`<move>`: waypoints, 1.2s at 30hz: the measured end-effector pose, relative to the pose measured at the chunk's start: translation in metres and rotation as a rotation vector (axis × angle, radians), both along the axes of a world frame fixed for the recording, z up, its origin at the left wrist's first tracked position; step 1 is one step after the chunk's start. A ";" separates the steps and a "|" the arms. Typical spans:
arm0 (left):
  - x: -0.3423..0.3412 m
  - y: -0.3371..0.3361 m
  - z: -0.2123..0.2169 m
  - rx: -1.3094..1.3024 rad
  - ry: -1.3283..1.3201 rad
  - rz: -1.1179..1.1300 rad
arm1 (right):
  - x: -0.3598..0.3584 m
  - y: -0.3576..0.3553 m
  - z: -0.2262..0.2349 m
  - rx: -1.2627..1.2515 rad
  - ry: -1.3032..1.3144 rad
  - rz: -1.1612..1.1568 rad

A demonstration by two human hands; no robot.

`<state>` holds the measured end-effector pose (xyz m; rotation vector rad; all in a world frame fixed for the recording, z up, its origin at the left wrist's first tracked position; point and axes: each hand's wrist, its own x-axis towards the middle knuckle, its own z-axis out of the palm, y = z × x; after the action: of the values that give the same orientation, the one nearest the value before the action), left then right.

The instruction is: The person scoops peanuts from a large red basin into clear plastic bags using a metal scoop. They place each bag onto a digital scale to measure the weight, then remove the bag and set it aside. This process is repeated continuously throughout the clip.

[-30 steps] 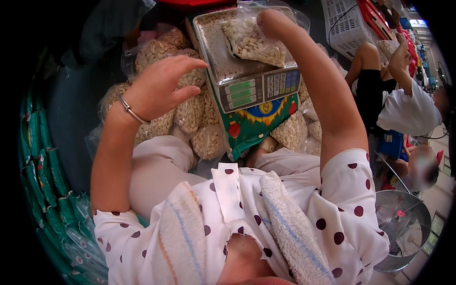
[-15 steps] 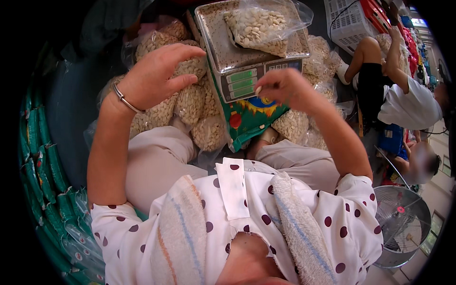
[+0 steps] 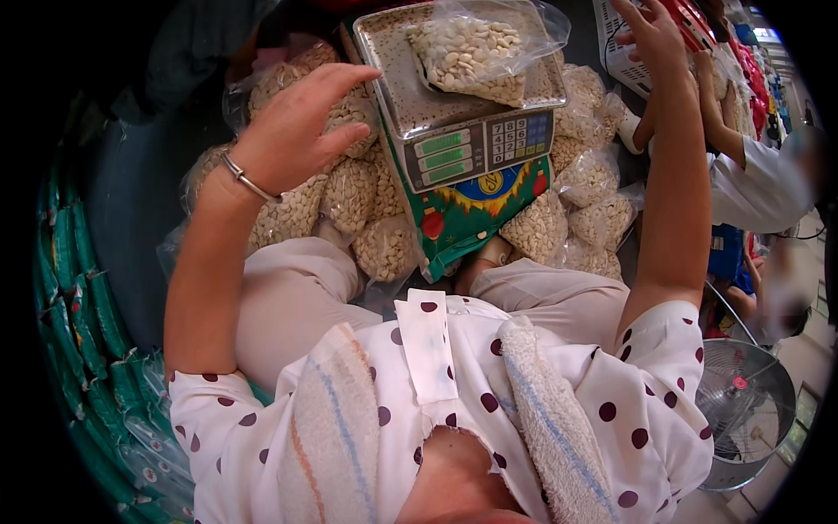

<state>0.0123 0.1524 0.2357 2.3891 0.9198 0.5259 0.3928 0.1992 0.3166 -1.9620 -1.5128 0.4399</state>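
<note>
Fingers of our left hand are spreading loosely apart, slightly curled, gripping nothing; we are hovering this hand over the heap of clear plastic bags filled with pale seeds, beside the left edge of the scale. We are wearing a thin silver bangle on that wrist. We are raising our right hand up to the right of the scale, fingers open and apart, holding nothing, in front of a white slatted plastic crate.

We are keeping the grey electronic weighing scale with a steel pan tilted on a green printed carton, which is resting among the seed bags. One clear bag of pale seeds is lying on the pan, well apart from both hands.

We are sitting with a striped towel draped around our neck over a white dotted blouse. Another person's white sleeve is showing at right, above a round metal fan.
</note>
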 end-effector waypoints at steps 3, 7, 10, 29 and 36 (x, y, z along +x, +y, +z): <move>0.018 0.011 -0.012 0.079 -0.078 0.055 | 0.032 0.047 -0.042 -0.341 0.191 -0.057; 0.045 0.029 -0.014 0.113 -0.082 0.127 | -0.017 0.037 -0.027 -0.410 -0.024 0.013; 0.072 0.051 -0.017 0.340 -0.004 0.102 | -0.010 0.062 -0.058 -0.347 -0.355 0.235; 0.122 0.087 -0.006 0.201 -0.325 0.031 | 0.005 0.067 -0.075 -0.191 -0.137 0.445; 0.020 0.054 -0.033 0.162 -0.180 0.212 | 0.117 0.074 -0.039 0.034 -0.384 0.451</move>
<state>0.0320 0.2067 0.2026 2.3497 1.0908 0.9128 0.5098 0.2734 0.2772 -1.7379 -2.2068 0.2217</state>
